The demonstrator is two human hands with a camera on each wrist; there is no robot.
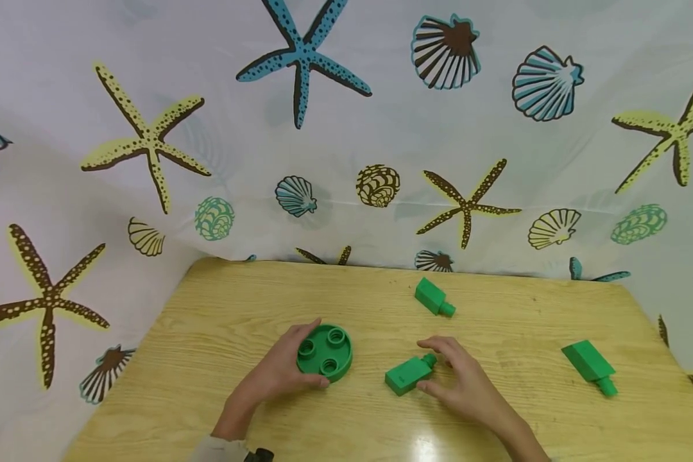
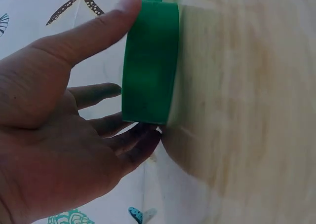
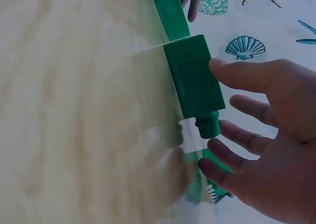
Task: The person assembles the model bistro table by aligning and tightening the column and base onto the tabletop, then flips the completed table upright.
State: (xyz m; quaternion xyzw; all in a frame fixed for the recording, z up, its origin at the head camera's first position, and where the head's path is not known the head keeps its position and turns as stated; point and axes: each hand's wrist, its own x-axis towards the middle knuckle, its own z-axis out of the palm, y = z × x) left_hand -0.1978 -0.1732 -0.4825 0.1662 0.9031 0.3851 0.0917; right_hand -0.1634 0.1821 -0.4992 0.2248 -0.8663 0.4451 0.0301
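Note:
On the table, a round green base (image 1: 342, 353) with a raised rim and three threaded sockets faces up. My left hand (image 1: 282, 367) holds it from the left, thumb at the near rim and fingers round the far side. The base's smooth side wall (image 2: 150, 66) shows in the left wrist view. To its right lies a green block (image 1: 405, 377) with a knobbed peg at one end. My right hand (image 1: 468, 385) is spread loosely round the peg end; in the right wrist view the thumb tip meets the block's side (image 3: 195, 78) and the fingers are straight near the peg.
Another green pegged block (image 1: 430, 296) lies farther back, and one more pegged block (image 1: 589, 360) lies at the right. A curtain (image 1: 352, 237) printed with starfish and shells hangs behind the wooden table (image 1: 225, 295) and along its sides.

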